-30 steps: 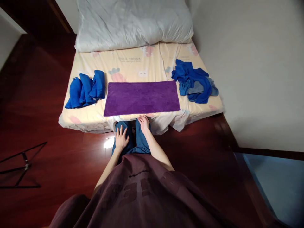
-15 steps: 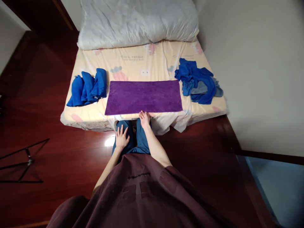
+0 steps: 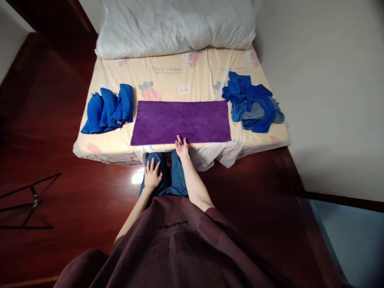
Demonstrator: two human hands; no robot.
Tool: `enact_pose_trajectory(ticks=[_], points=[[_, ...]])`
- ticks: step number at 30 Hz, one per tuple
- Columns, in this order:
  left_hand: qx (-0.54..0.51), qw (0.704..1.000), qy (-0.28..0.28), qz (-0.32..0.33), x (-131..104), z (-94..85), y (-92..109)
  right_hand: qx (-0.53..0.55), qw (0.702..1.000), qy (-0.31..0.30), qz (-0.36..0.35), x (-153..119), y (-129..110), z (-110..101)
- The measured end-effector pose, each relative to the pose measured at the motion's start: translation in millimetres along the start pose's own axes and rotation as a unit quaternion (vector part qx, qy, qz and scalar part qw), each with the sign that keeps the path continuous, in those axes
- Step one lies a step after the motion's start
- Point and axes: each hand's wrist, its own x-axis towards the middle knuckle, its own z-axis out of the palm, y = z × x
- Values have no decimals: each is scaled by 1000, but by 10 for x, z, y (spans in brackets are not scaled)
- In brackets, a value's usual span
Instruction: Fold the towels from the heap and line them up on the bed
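A purple towel (image 3: 181,122) lies flat and spread out near the front edge of the bed. My right hand (image 3: 182,147) is at the middle of the towel's near edge, palm partly up and fingers apart, with nothing held. On my left knee rests my left hand (image 3: 153,174), its fingers spread. Several blue cloths (image 3: 109,110), rolled or folded, lie side by side to the left of the towel. To its right is a loose, crumpled heap of blue and grey-blue cloths (image 3: 255,104).
The bed (image 3: 177,88) has a yellow printed sheet. A pale quilt (image 3: 177,28) is bunched across its far part. A wall (image 3: 324,100) stands at the right. Black stand legs (image 3: 33,204) are on the dark red floor (image 3: 78,204) at the left.
My right hand has turned on the towel's near edge, its palm now more upward and its fingers more parted. The camera view has shifted slightly; my left hand stays on the knee.
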Motion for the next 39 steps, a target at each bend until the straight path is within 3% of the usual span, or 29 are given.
enact_pose_trajectory(ticks=[9,13,17,21,23,25,28,31,35,39], points=[[2,1000,-12,-20,34,-71,60,60,997,-20,-34,-95,45,-33],[-2,1000,-8,-25,53,-69,73,61,998,4,-6,-91,4,40],[-14,999,10,-37,82,-87,61,65,997,25,-36,-84,25,81],[-93,996,-12,-9,372,-273,100,70,995,59,-43,-69,72,99],[-118,992,-36,12,731,-466,208,85,994,57,-31,-58,89,92],[-96,994,-56,18,1253,-706,392,84,995,47,-31,-53,99,64],[-3,993,-98,65,2245,-1052,752,43,998,16,-45,-72,99,-23],[69,985,-135,87,3245,-1263,1089,7,998,-57,-23,-123,82,-137],[97,978,-173,67,4244,-1281,1362,11,994,-111,20,-184,62,-237],[78,964,-250,44,4809,-1107,1475,-14,997,-69,32,-184,50,-229]])
